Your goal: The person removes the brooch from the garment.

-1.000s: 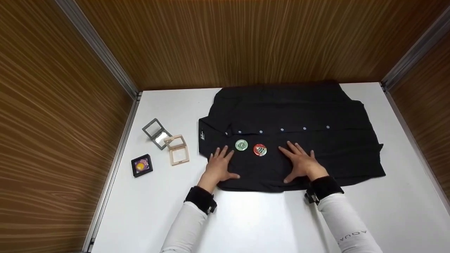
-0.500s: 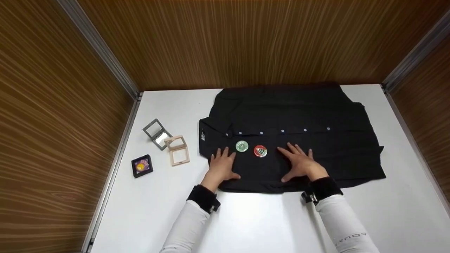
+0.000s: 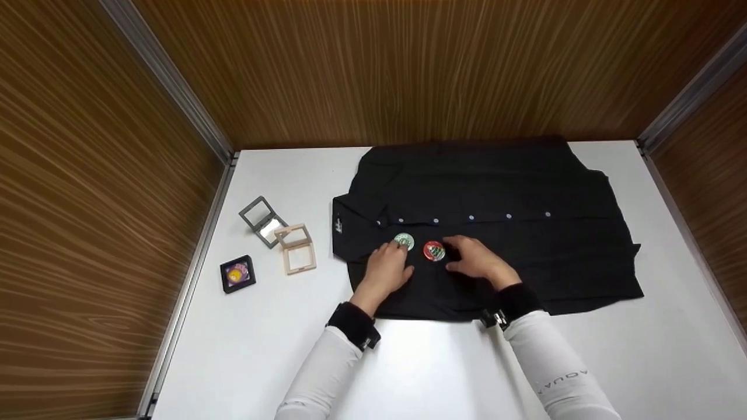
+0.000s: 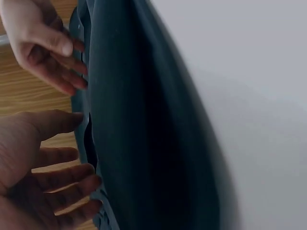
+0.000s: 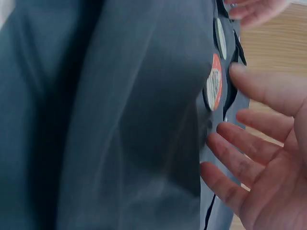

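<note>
A black button-up shirt point(image 3: 560, 256) lies spread with its collar to the left. On its near front panel are two round pin badges, a green one point(image 3: 404, 240) and a red one with a Christmas tree point(image 3: 433, 251). My left hand point(image 3: 386, 269) is bent over the near side of the green badge, fingertips overlapping it, covering part of it. Beside the red badge, on its right, my right hand point(image 3: 475, 258) has thumb and fingers apart, facing the badge. In the right wrist view, the right fingers point(image 5: 240, 158) are loosely bent and hold nothing.
Left of the shirt, a grey display case point(image 3: 257, 213) and a beige one point(image 3: 299, 258) stand open on the white table point(image 3: 245, 350). A black case point(image 3: 224, 280) with a purple and yellow picture lies nearer. Wood-grain panels point(image 3: 408, 76) enclose the table.
Both hands were spread flat on the shirt at either side of the badges. The left has moved right and up onto the green badge; the right has moved left to the red one, fingers drawn together.
</note>
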A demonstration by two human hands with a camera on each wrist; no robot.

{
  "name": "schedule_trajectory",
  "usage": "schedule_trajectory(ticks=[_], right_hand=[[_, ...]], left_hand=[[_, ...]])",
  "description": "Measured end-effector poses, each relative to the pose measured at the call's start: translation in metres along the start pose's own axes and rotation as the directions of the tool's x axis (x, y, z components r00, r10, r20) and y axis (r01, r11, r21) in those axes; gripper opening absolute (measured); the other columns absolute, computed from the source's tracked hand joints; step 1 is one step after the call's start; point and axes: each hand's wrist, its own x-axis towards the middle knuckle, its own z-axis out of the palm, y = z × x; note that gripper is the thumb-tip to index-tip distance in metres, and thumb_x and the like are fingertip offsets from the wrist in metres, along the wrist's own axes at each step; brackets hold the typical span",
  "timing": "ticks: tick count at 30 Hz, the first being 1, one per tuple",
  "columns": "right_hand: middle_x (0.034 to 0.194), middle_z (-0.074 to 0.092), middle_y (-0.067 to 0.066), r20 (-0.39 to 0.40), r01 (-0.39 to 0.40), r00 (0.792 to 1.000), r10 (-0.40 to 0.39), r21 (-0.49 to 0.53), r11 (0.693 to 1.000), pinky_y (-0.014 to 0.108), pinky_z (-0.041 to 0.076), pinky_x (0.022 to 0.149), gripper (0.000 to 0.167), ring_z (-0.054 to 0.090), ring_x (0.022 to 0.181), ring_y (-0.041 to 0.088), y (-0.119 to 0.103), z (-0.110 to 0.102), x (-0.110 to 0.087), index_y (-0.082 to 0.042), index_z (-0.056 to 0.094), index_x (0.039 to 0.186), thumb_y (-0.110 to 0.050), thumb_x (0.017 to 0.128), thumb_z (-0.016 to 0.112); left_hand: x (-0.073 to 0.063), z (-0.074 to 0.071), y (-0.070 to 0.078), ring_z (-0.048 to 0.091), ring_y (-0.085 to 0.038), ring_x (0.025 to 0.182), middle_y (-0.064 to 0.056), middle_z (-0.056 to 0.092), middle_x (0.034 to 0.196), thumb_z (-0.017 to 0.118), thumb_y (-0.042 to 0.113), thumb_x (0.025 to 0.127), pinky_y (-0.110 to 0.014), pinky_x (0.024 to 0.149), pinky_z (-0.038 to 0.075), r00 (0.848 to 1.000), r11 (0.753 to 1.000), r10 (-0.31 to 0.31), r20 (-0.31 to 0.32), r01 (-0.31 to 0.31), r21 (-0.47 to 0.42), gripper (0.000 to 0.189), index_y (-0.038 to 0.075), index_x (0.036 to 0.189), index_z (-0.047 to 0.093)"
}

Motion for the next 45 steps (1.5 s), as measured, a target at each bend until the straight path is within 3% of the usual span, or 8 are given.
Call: schedule_trajectory(ticks=[4,9,16,21,29,36,42,45], right_hand=[[0.128,0.056,0.030,0.001,-0.038,0.999,0.038,0.012,0.999,0.051,0.041,0.102,0.057,0.053,0.119,0.040,-0.005,0.003,0.005,0.011,0.050,0.135,-0.003,0.084,0.071],[0.123,0.060,0.028,-0.013,-0.020,1.000,0.021,0.029,0.999,0.051,0.042,0.100,0.053,0.056,0.115,0.039,-0.007,0.006,0.007,0.012,0.052,0.132,0.001,0.082,0.067],[0.119,0.062,0.028,-0.069,-0.002,0.998,0.012,0.149,0.989,0.049,0.046,0.095,0.050,0.062,0.108,0.038,-0.006,0.010,0.008,0.015,0.052,0.130,0.010,0.081,0.060],[0.119,0.061,0.028,-0.092,-0.006,0.995,0.033,0.282,0.959,0.048,0.049,0.092,0.050,0.062,0.105,0.038,-0.006,0.008,0.006,0.014,0.053,0.130,0.017,0.080,0.053],[0.120,0.062,0.027,-0.081,0.013,0.996,0.027,0.460,0.888,0.038,0.051,0.084,0.052,0.062,0.105,0.038,-0.006,0.007,0.005,0.013,0.053,0.131,0.022,0.081,0.045],[0.127,0.054,0.036,-0.046,0.016,0.999,0.014,0.588,0.809,0.053,0.048,0.090,0.052,0.056,0.112,0.047,-0.006,0.010,0.006,0.019,0.047,0.132,0.025,0.081,0.039],[0.131,0.050,0.036,-0.027,0.037,0.999,-0.025,0.674,0.738,0.049,0.048,0.095,0.054,0.056,0.113,0.043,-0.018,0.006,0.000,0.021,0.045,0.132,0.027,0.079,0.034],[0.131,0.050,0.036,-0.030,0.036,0.999,-0.022,0.679,0.733,0.047,0.049,0.094,0.053,0.056,0.113,0.043,-0.018,0.006,0.000,0.020,0.045,0.132,0.026,0.081,0.035]], left_hand=[[0.006,0.004,0.008,0.063,-0.028,0.103,-0.014,0.064,0.116,0.074,0.028,0.088,-0.039,0.086,0.052,0.999,0.998,0.050,0.007,-0.050,-0.043,0.042,0.003,0.121,0.066],[0.010,0.009,0.015,0.062,-0.025,0.103,-0.013,0.063,0.113,0.074,0.023,0.088,-0.034,0.089,0.051,0.995,0.989,0.095,0.025,-0.091,-0.115,0.038,0.003,0.119,0.066],[0.016,0.016,0.019,0.062,-0.025,0.102,-0.011,0.061,0.111,0.076,0.021,0.087,-0.033,0.089,0.051,0.993,0.978,0.108,0.040,-0.099,-0.183,0.038,0.003,0.118,0.065],[0.019,0.017,0.020,0.062,-0.025,0.102,-0.011,0.060,0.111,0.075,0.022,0.087,-0.033,0.090,0.051,0.993,0.969,0.101,0.055,-0.085,-0.234,0.041,0.003,0.122,0.064],[0.022,0.019,0.021,0.061,-0.022,0.104,-0.010,0.062,0.112,0.072,0.026,0.091,-0.032,0.091,0.049,0.996,0.940,0.075,0.047,-0.055,-0.338,0.042,0.003,0.125,0.062],[0.027,0.021,0.023,0.064,-0.018,0.094,-0.009,0.067,0.104,0.068,0.025,0.094,-0.027,0.080,0.051,1.000,0.877,-0.014,0.008,0.016,-0.479,0.028,0.004,0.112,0.068],[0.030,0.022,0.024,0.066,-0.011,0.078,-0.003,0.070,0.091,0.070,0.021,0.093,-0.020,0.070,0.051,0.994,0.817,-0.104,-0.026,0.070,-0.572,0.020,0.004,0.103,0.071],[0.031,0.023,0.024,0.067,-0.011,0.078,-0.004,0.071,0.089,0.070,0.018,0.092,-0.020,0.071,0.052,0.992,0.786,-0.127,-0.018,0.090,-0.612,0.020,0.002,0.103,0.070]])
